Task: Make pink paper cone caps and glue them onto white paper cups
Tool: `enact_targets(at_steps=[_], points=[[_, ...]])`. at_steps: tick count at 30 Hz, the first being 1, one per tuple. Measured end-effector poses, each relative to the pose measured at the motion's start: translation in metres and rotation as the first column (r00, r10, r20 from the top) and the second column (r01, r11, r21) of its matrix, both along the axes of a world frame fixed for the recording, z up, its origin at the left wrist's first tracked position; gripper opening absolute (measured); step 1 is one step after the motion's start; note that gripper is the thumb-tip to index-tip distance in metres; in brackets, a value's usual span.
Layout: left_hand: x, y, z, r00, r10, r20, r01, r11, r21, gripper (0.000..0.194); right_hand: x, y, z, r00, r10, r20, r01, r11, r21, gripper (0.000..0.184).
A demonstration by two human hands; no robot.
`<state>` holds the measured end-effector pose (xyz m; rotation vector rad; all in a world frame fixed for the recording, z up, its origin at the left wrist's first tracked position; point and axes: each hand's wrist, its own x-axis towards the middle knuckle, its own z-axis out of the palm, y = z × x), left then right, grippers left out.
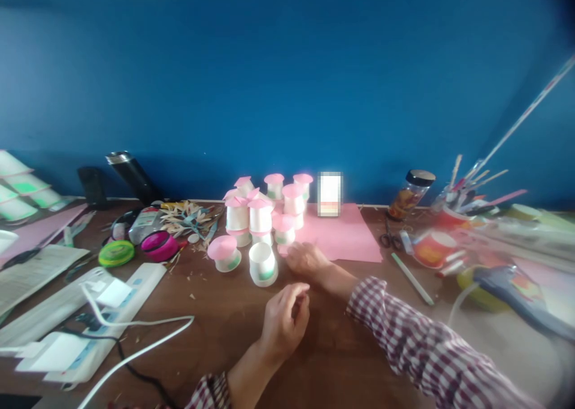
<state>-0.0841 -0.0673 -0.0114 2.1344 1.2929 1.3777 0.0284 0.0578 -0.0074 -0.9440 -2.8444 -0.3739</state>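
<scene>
My right hand [308,260] lies low and palm down at the near left corner of a pink paper sheet [345,235]. Its fingers reach toward a white paper cup [262,264] with a green patch. Closer to me, my left hand [285,316] is held loosely curled above the brown table, with nothing visible in it. Left of the white cup stands another cup topped with a pink paper disc [222,248]. Behind these, several white paper cups with pink paper tops [260,217] are grouped, some stacked.
Left are a power strip [144,283] with cables, a green round container [117,253], a magenta container [159,245] and a leaning black flask [132,175]. Right are scissors [390,240], a jar [412,194], a pale green stick [413,280] and a grey-and-yellow tool [507,289]. A blue wall stands behind.
</scene>
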Motion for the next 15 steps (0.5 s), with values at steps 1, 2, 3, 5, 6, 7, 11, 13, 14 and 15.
enact_targets(at_steps=[1,2,3,5,6,7,11,13,14,15], points=[[0.000,0.000,0.000,1.000,-0.002,-0.001,0.002,1.000,-0.002,0.029,0.001,0.000,-0.001,0.998,-0.049,-0.027,0.049,0.999,-0.020,0.026],[0.000,0.000,0.000,1.000,-0.004,-0.002,0.004,1.000,-0.004,0.029,0.002,0.001,-0.002,0.993,-0.104,-0.062,0.101,0.994,-0.038,0.025],[0.000,-0.001,0.000,1.000,-0.006,-0.002,0.006,1.000,-0.005,0.029,0.004,0.001,-0.003,0.982,-0.156,-0.103,0.151,0.987,-0.053,0.025],[0.000,-0.001,0.000,1.000,-0.007,0.001,0.007,1.000,-0.007,0.029,0.008,0.001,-0.003,0.958,-0.217,-0.187,0.206,0.976,-0.075,0.026],[0.000,-0.001,0.000,1.000,-0.007,0.004,0.008,1.000,-0.011,0.029,0.010,0.000,-0.003,0.948,-0.223,-0.225,0.209,0.974,-0.086,0.027],[0.000,-0.001,0.000,1.000,-0.008,0.007,0.009,1.000,-0.016,0.029,0.012,-0.001,-0.002,0.939,-0.223,-0.262,0.203,0.974,-0.100,0.026],[0.000,-0.001,0.000,1.000,-0.021,0.012,0.022,0.999,-0.029,0.028,0.017,-0.011,0.001,0.853,-0.254,-0.456,0.175,0.962,-0.210,0.017],[-0.001,-0.001,0.000,1.000,-0.027,0.011,0.028,0.999,-0.030,0.029,0.018,-0.016,0.002,0.749,-0.327,-0.577,0.163,0.934,-0.318,0.013],[-0.001,-0.001,0.000,1.000,-0.030,0.010,0.030,0.999,-0.029,0.029,0.020,-0.018,0.003,0.685,-0.373,-0.626,0.145,0.912,-0.384,0.011],[-0.001,-0.001,0.000,0.999,-0.031,0.008,0.032,0.999,-0.030,0.029,0.022,-0.019,0.004,0.622,-0.417,-0.663,0.115,0.886,-0.449,0.010]])
